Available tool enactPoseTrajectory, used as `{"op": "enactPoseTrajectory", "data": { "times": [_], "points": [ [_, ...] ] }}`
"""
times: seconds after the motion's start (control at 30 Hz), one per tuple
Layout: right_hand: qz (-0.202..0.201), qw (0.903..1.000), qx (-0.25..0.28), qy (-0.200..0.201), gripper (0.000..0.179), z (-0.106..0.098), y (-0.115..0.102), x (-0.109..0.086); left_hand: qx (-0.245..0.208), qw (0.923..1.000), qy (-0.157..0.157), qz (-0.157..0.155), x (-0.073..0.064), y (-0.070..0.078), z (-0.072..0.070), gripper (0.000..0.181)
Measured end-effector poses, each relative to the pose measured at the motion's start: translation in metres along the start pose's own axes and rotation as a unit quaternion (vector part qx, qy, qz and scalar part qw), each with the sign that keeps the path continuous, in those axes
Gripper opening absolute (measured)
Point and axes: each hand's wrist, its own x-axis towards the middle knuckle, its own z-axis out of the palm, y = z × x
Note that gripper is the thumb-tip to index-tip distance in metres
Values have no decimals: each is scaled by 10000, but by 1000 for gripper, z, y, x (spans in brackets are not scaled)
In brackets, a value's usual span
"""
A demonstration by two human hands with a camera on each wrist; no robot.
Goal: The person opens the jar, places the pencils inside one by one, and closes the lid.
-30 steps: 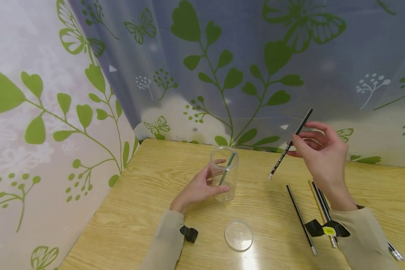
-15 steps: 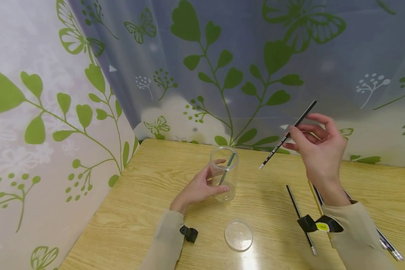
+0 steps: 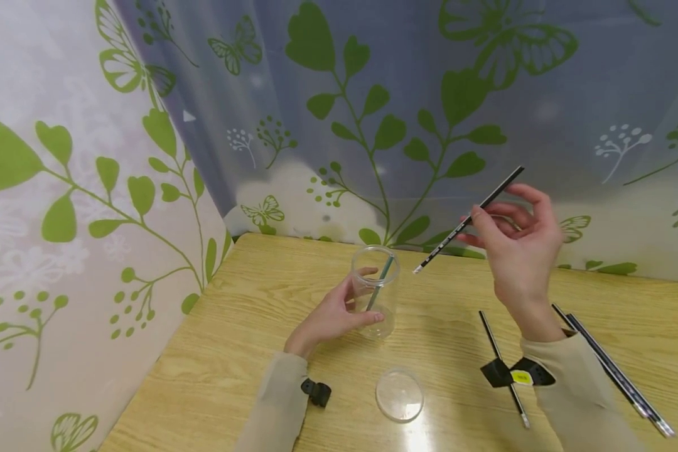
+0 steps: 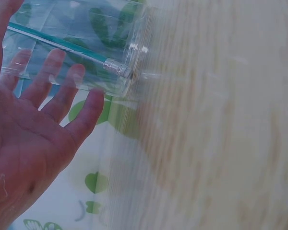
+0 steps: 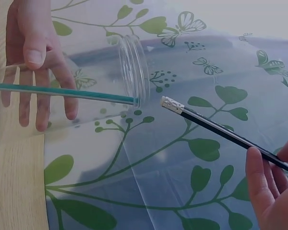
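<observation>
My left hand (image 3: 336, 314) is around a clear jar (image 3: 390, 301) that stands upright on the table, its thumb in front and its fingers behind. Inside leans a teal pencil (image 3: 380, 284), with its eraser end (image 4: 119, 68) low in the jar. Between thumb and fingers, my right hand (image 3: 522, 257) pinches a black pencil (image 3: 443, 243) in the air, right of the jar. That pencil slants, its silver-banded eraser (image 5: 172, 104) lower and pointing toward the jar's mouth (image 5: 136, 72), a short gap away in the right wrist view.
A clear round lid (image 3: 400, 395) lies on the wooden table (image 3: 248, 376) in front of the jar. One dark pencil (image 3: 490, 333) lies beneath the right wrist, and several more dark pencils (image 3: 621, 370) lie to its right. A patterned curtain (image 3: 328, 157) hangs behind the table.
My right hand has moved left, bringing the black pencil closer to the jar, and the pencil has tilted flatter. The left hand and jar have stayed put.
</observation>
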Motion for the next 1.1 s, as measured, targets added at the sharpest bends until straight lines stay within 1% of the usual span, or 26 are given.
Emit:
{"op": "enactPoseTrajectory", "data": {
  "times": [0.1, 0.27, 0.5, 0.73, 0.9, 1.1],
  "points": [
    [-44, 10000, 40, -35, 47, 2, 2, -1, -9, 10000, 10, -6, 0, -1, 0, 78],
    [-195, 9994, 265, -103, 47, 6, 4, -2, -20, 10000, 5, 30, -1, 0, 0, 78],
    [-282, 9986, 447, -13, 48, 14, 5, -2, 41, 10000, 30, 39, 0, 0, 1, 79],
    [-318, 9993, 169, -96, 48, 20, 11, -6, -12, 10000, 14, 44, 1, 0, 1, 80],
    [-278, 9993, 102, -224, 48, 23, 17, -10, -21, 10000, 5, 40, 0, 0, 0, 79],
    [-256, 9987, -243, -360, 48, 26, 24, -14, -50, 10000, -12, 86, 1, -1, 0, 80]
  ]
}}
